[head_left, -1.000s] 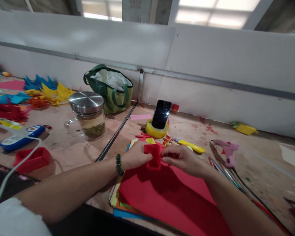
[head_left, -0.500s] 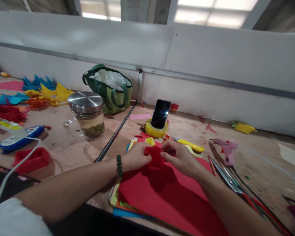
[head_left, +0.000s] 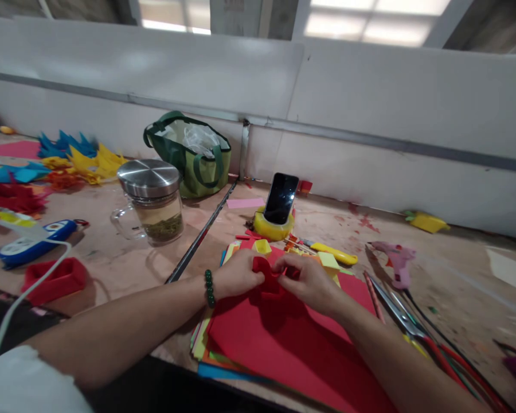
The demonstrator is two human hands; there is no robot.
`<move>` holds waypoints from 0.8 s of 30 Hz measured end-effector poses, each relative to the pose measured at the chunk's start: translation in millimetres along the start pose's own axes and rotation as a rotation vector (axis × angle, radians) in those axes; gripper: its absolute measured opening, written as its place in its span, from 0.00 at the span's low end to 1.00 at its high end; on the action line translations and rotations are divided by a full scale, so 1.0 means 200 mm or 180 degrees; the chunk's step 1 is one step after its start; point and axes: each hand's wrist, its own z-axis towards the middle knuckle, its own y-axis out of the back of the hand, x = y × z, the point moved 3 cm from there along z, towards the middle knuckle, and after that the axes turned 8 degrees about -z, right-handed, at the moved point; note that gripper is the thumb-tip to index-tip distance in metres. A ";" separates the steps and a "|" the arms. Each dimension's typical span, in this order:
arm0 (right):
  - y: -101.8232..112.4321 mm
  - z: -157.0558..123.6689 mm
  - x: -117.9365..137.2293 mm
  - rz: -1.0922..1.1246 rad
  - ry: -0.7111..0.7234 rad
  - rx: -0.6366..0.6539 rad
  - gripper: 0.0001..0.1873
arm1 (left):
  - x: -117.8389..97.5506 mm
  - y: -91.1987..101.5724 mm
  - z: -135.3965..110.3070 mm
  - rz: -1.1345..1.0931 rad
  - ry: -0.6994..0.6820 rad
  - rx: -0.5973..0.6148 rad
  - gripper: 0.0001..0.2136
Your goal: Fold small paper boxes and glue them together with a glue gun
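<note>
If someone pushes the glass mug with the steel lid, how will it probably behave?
The glass mug looks roughly half full, so it is probably heavy and would slide rather than tip. Its wide base also suggests stability. Being glass, it may crack if knocked off the table.

Two hands, one phone, one mug

craft workshop bench, coloured paper stack, glue gun, scissors, paper cutouts, partition wall
</note>
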 end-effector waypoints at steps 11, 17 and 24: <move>0.13 0.00 0.05 0.0527 0.0125 0.0165 0.18 | -0.01 0.04 0.03 -0.0290 -0.0325 -0.0330 0.10; 0.18 -0.03 0.11 0.0469 0.0789 -0.0938 0.12 | -0.16 0.12 -0.06 -0.0115 -0.1369 -0.1312 0.08; 0.14 -0.14 0.22 -0.0335 0.2010 -0.1399 0.13 | -0.18 0.10 -0.15 0.0011 -0.2177 -0.1345 0.10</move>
